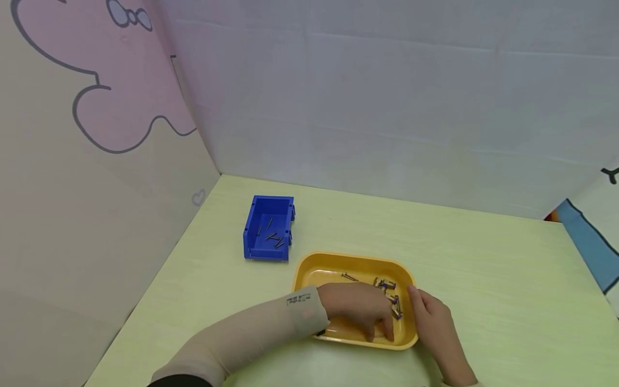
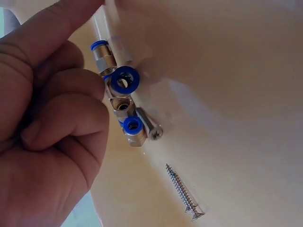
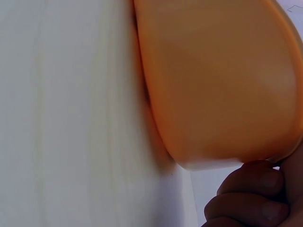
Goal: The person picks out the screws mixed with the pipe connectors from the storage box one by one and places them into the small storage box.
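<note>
A yellow tray [image 1: 338, 258] holds several metal push-in air fittings with blue collars [image 1: 396, 312] along its right side and a few screws [image 1: 349, 277] near its far wall. My left hand [image 1: 360, 303] reaches down into the tray, two fingertips apart near its floor beside the fittings. In the left wrist view the other fingers of that hand [image 2: 61, 113] are curled; its fingertips are out of that view. My right hand [image 1: 435, 320] grips the tray's right rim, its curled fingers [image 3: 251, 194] against the outer wall in the right wrist view.
A blue bin [image 1: 271, 204] with several screws [image 1: 273, 236] in it stands behind and left of the tray on the pale green table [image 1: 508, 279]. A white wall sheet [image 1: 387, 107] closes off the back, and a panel with a pink drawing [image 1: 130, 97] the left.
</note>
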Demonstrator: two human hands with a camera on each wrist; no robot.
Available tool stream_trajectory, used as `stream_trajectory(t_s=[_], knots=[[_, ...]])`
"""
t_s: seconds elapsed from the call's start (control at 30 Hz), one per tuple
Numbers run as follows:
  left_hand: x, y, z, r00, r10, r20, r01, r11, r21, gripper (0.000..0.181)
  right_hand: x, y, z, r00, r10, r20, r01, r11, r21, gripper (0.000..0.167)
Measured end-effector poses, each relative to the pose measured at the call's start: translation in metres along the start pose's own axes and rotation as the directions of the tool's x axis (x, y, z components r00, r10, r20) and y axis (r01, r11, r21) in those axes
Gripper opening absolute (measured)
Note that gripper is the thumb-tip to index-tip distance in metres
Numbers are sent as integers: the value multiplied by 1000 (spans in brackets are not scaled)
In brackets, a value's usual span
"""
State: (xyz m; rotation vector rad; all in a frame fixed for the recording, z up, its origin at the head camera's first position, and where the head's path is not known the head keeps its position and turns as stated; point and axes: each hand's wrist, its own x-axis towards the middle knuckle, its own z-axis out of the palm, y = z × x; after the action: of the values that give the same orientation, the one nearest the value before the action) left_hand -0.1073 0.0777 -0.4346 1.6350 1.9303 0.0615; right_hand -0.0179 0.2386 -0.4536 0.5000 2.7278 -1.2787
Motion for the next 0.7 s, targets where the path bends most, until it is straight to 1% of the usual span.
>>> stream_trajectory(t_s=[0.17,0.23,0.43,0.57,0.7], knots=[[1,0,2,1000,5,-28,-3,998,67,38,0,0,0,1000,1,-4,-1,1000,-1,56],[0,-1,2,999,-6,-43,10,997,74,35,0,0,0,1000,2,-3,-2,1000,2,56],[-3,-2,2,992,-38,-119,48,996,78,35,-1,0,0,1000,-14,0,14,1000,8,55],[-4,-3,2,990,-28,-136,40,995,90,27,-1,0,0,1000,-21,-5,21,1000,13,55],[-3,-4,2,989,-16,-150,30,996,90,23,-1,0,0,1000,-16,-3,16,1000,11,55]])
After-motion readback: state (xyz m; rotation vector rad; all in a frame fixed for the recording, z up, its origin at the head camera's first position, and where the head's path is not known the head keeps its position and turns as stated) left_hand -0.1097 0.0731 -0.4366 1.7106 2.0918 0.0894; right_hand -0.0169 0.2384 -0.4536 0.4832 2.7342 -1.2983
